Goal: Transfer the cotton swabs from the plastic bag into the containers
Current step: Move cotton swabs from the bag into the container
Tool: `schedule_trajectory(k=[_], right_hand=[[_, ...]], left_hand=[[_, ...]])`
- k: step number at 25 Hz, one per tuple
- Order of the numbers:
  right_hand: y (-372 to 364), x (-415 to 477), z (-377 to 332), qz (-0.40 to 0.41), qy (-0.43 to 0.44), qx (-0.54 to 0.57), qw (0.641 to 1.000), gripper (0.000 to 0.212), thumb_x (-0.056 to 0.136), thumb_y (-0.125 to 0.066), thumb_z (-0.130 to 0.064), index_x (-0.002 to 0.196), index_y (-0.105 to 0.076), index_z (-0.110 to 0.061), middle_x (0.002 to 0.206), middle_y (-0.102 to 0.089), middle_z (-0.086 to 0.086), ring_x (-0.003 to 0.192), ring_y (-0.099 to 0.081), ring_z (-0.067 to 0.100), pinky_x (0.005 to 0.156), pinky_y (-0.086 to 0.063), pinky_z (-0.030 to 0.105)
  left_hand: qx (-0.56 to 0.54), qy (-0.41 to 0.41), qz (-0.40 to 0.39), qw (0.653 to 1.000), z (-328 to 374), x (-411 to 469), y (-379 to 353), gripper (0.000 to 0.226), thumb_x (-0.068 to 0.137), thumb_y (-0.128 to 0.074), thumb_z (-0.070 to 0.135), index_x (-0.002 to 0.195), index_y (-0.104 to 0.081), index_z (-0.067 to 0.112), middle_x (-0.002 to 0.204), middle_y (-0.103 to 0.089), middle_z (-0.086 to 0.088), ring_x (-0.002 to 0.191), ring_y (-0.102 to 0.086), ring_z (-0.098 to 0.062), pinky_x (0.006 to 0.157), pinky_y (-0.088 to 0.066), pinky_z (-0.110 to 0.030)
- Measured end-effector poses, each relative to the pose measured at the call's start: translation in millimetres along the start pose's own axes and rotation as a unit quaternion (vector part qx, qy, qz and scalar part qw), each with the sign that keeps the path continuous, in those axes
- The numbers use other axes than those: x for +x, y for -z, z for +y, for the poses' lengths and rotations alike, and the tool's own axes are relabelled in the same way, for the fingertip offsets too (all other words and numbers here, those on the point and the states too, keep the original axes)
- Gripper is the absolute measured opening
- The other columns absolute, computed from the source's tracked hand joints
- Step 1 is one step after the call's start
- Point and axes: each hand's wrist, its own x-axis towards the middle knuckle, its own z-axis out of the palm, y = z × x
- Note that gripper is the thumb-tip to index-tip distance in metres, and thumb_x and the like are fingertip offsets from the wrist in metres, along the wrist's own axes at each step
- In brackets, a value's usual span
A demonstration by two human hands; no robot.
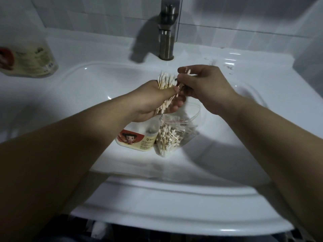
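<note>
Person standing at a white ceramic sink (174,198). Far left, on the ledge: a clear round plastic container (29,60) with a cartoon label, blurred. Left hand (150,103), palm up over the basin, fingers curled around a bundle of wooden-stemmed, white-tipped cotton swabs (166,81). Below it, resting in the basin: a second labelled container (134,139), just beside a clear zip-top plastic bag (176,137) that holds many more swabs. Behind, at centre: a dark metal faucet (167,32). Right hand (208,88), fingers bent, pinches a few swabs at the bundle's upper end.
</note>
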Motion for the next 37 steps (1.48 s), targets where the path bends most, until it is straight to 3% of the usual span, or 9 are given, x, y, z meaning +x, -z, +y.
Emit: schedule_trajectory(k=[5,8,13,16,18,22,28,33,37], right_hand=[[-2.2,-2.1,4.3,0.002,0.05,-0.279,0.959,0.037,0.1,-0.055,-0.037,0.093,-0.077,-0.008,0.085,-0.074,0.015,0.074,-0.066,0.033,0.072,-0.058,0.051],[-7.7,-7.3,-0.6,-0.036,0.067,-0.244,0.967,0.032,0.105,-0.048,-0.03,0.127,-0.07,-0.021,0.086,-0.074,0.003,0.075,-0.063,0.018,0.073,-0.058,0.043],[-8.1,-15.4,-5.1,-0.159,0.049,-0.256,0.952,0.028,0.103,-0.054,-0.036,0.12,-0.07,-0.02,0.095,-0.07,-0.011,0.087,-0.062,-0.001,0.078,-0.049,0.023],[-9.3,-17.2,-3.3,-0.197,0.082,-0.357,0.909,0.105,0.077,-0.084,-0.047,0.16,-0.026,-0.021,0.144,-0.048,-0.009,0.124,-0.046,-0.002,0.098,-0.038,0.009],[-14.4,-16.7,-0.5,-0.2,0.148,-0.415,0.875,0.125,0.067,-0.091,-0.047,0.162,-0.017,-0.015,0.137,-0.049,-0.005,0.125,-0.047,0.009,0.105,-0.039,0.02],[-14.0,-15.4,-3.5,-0.155,0.169,-0.407,0.884,0.103,0.072,-0.089,-0.036,0.158,-0.035,-0.016,0.089,-0.053,-0.017,0.083,-0.055,0.0,0.082,-0.044,0.018],[-14.7,-15.0,-1.6,-0.165,0.166,-0.4,0.886,0.107,0.07,-0.09,-0.044,0.157,-0.035,-0.015,0.112,-0.056,-0.012,0.089,-0.055,-0.001,0.085,-0.045,0.015],[-13.4,-17.1,-2.1,-0.178,0.177,-0.399,0.882,0.124,0.064,-0.092,-0.048,0.162,-0.021,-0.02,0.152,-0.043,-0.001,0.136,-0.042,0.008,0.107,-0.036,0.015],[-18.6,-17.9,-6.7,-0.151,0.19,-0.438,0.866,0.103,0.064,-0.092,-0.045,0.151,-0.044,-0.019,0.137,-0.059,-0.003,0.119,-0.054,0.009,0.101,-0.044,0.022]], left_hand=[[0.006,0.024,-0.009,1.0,2.2,-3.0,-2.9,0.015,0.106,-0.052,0.017,0.106,-0.063,0.006,0.066,-0.054,0.001,0.055,-0.05,-0.007,0.05,-0.046,-0.019],[0.0,0.015,-0.01,1.0,4.7,-4.2,-3.8,0.016,0.106,-0.052,0.019,0.095,-0.059,0.011,0.065,-0.053,0.001,0.055,-0.05,-0.008,0.05,-0.046,-0.02],[-0.014,0.027,0.014,0.999,3.6,-3.1,-1.3,0.022,0.104,-0.047,0.005,0.088,-0.062,0.009,0.069,-0.056,-0.004,0.056,-0.054,-0.01,0.053,-0.05,-0.024],[-0.048,0.042,0.019,0.998,7.3,-2.8,1.7,0.02,0.104,-0.053,0.014,0.087,-0.064,0.01,0.069,-0.059,-0.003,0.062,-0.059,-0.013,0.059,-0.054,-0.026],[-0.087,0.045,0.02,0.995,9.4,-3.1,1.8,0.016,0.104,-0.049,0.01,0.094,-0.062,0.008,0.072,-0.06,-0.005,0.064,-0.062,-0.014,0.058,-0.055,-0.026],[-0.046,0.057,0.01,0.997,9.2,-5.9,0.7,0.024,0.103,-0.05,0.01,0.082,-0.059,0.013,0.068,-0.06,0.0,0.058,-0.062,-0.01,0.052,-0.05,-0.023],[-0.044,0.058,0.019,0.997,7.5,-3.8,0.1,0.014,0.103,-0.054,0.014,0.094,-0.065,0.013,0.076,-0.067,0.0,0.068,-0.067,-0.013,0.062,-0.055,-0.028],[-0.026,0.058,0.017,0.998,7.5,-6.4,-2.7,0.016,0.102,-0.053,0.009,0.106,-0.069,0.006,0.086,-0.076,-0.008,0.083,-0.074,-0.021,0.07,-0.059,-0.031],[-0.005,0.06,-0.005,0.998,7.1,-10.2,-7.7,0.016,0.101,-0.05,0.004,0.094,-0.064,0.006,0.074,-0.068,-0.009,0.07,-0.067,-0.019,0.066,-0.056,-0.031]])
